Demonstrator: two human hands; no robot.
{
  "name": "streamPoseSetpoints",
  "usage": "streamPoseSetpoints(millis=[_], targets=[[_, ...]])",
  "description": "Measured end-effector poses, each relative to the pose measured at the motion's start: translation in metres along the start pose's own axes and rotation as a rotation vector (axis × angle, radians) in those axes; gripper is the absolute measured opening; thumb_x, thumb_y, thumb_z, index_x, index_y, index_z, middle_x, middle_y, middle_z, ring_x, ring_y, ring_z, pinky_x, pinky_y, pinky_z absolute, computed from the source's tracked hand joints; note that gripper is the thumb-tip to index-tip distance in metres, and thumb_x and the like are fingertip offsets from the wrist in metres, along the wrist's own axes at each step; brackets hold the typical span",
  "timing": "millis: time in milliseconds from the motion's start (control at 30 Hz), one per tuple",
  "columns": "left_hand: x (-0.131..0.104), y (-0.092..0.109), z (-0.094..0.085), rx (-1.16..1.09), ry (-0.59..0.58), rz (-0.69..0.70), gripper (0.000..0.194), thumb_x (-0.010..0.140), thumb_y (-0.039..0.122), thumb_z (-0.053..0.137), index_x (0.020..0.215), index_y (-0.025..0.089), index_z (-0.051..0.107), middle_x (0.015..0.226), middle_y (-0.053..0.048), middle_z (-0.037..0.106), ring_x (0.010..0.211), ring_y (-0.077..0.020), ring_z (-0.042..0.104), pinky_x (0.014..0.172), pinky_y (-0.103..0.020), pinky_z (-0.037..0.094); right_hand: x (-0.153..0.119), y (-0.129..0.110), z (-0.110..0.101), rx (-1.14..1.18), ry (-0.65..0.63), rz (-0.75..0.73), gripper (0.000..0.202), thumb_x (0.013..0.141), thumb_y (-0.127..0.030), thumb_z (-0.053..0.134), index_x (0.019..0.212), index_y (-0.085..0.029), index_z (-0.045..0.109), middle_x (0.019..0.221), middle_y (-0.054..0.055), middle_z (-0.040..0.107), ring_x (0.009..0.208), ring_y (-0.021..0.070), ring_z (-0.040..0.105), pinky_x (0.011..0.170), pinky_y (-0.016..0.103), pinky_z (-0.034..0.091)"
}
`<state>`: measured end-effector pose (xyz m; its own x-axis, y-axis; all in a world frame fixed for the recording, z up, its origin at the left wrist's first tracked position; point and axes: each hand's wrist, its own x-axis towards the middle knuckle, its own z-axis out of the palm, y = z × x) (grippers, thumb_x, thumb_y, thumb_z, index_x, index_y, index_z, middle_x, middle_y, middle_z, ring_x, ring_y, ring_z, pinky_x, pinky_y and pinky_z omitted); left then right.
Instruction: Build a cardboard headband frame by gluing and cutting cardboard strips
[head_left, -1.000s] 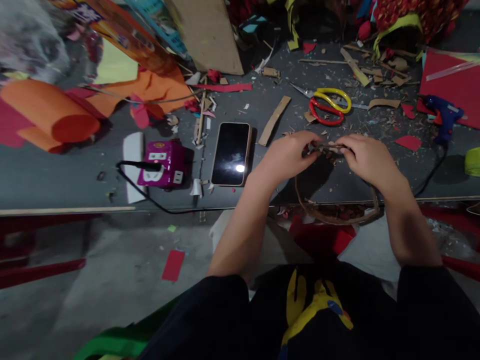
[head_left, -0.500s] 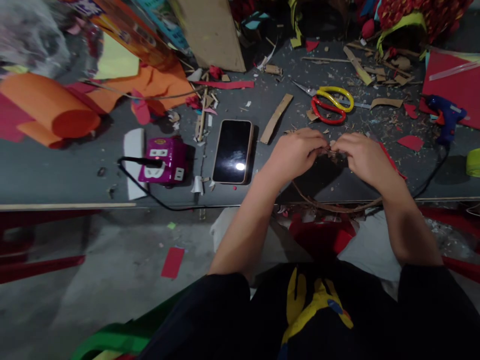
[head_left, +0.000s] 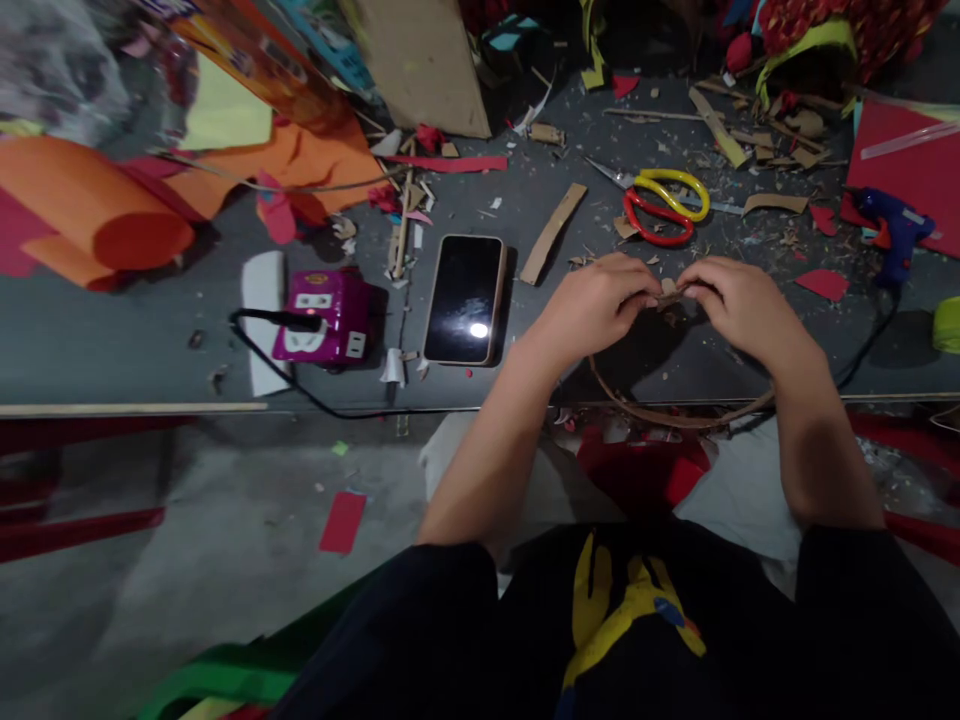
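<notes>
A thin brown strip [head_left: 679,418], perhaps cardboard, is bent into a loop that hangs toward me over the table's near edge. My left hand [head_left: 604,305] pinches it at the far side of the loop. Opposite it, my right hand [head_left: 739,310] also has thumb and fingers closed on the strip. A short gap separates the two sets of fingertips, where a small tan bit shows. Just beyond my hands lie scissors [head_left: 664,207] with one yellow and one red handle. The fingers hide part of the strip.
On the left are a phone [head_left: 465,300], a purple power socket [head_left: 322,318] with a black cable, and rolled orange paper [head_left: 97,205]. A blue glue gun [head_left: 894,228] lies at right. Cardboard scraps and a cardboard strip [head_left: 553,235] litter the grey table [head_left: 135,345].
My right hand has shifted slightly right, widening the gap between my fingertips. More of the loop shows below my hands. The view has moved slightly.
</notes>
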<state>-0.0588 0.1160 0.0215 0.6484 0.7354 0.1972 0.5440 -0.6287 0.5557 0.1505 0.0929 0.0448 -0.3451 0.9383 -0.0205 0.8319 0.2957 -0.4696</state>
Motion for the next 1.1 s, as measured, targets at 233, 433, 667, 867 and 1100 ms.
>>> streamPoseSetpoints(millis=[233,433,667,867,1100], targets=[[-0.003,0.003,-0.005,0.059,-0.005,-0.14,0.018,0.086,0.021,0.056,0.1,0.016,0.068,0.103,-0.007,0.072,0.102,-0.0237,0.065,0.088,-0.035,0.049,-0.001,0.002,0.0,-0.051,-0.042,0.059,0.028,0.092,-0.019,0.047,0.108,-0.023,0.07,0.111,0.01,0.075,0.101,0.0284,0.068,0.083,0.038,0.047],[-0.001,0.008,-0.001,0.035,-0.073,-0.103,0.025,0.088,0.013,0.048,0.101,0.017,0.069,0.101,-0.006,0.073,0.097,-0.0207,0.068,0.085,-0.032,0.05,-0.002,-0.004,0.01,-0.101,-0.072,-0.005,0.031,0.09,-0.013,0.046,0.106,-0.022,0.071,0.112,0.009,0.075,0.104,0.0276,0.068,0.082,0.036,0.046],[0.001,0.006,-0.001,0.099,-0.037,-0.096,0.031,0.087,0.008,0.042,0.097,0.016,0.07,0.098,-0.008,0.074,0.098,-0.0228,0.068,0.089,-0.036,0.049,0.0,0.0,0.012,0.046,-0.089,-0.128,0.032,0.085,-0.008,0.045,0.098,-0.02,0.072,0.103,0.008,0.074,0.096,0.0223,0.067,0.082,0.032,0.045],[0.0,0.004,-0.005,-0.021,-0.02,-0.07,0.026,0.088,0.012,0.047,0.097,0.017,0.07,0.1,-0.006,0.074,0.1,-0.0199,0.067,0.09,-0.033,0.049,0.0,0.003,0.008,0.149,-0.095,-0.17,0.028,0.086,-0.012,0.046,0.094,-0.02,0.071,0.097,0.006,0.073,0.09,0.0201,0.064,0.08,0.03,0.044],[0.0,0.003,-0.001,-0.04,-0.111,-0.068,0.028,0.084,0.007,0.044,0.094,0.016,0.069,0.096,-0.006,0.073,0.092,-0.0194,0.067,0.084,-0.031,0.049,0.002,-0.002,0.009,-0.045,-0.083,-0.086,0.033,0.085,-0.009,0.042,0.096,-0.021,0.071,0.1,0.008,0.073,0.096,0.0245,0.065,0.082,0.034,0.043]])
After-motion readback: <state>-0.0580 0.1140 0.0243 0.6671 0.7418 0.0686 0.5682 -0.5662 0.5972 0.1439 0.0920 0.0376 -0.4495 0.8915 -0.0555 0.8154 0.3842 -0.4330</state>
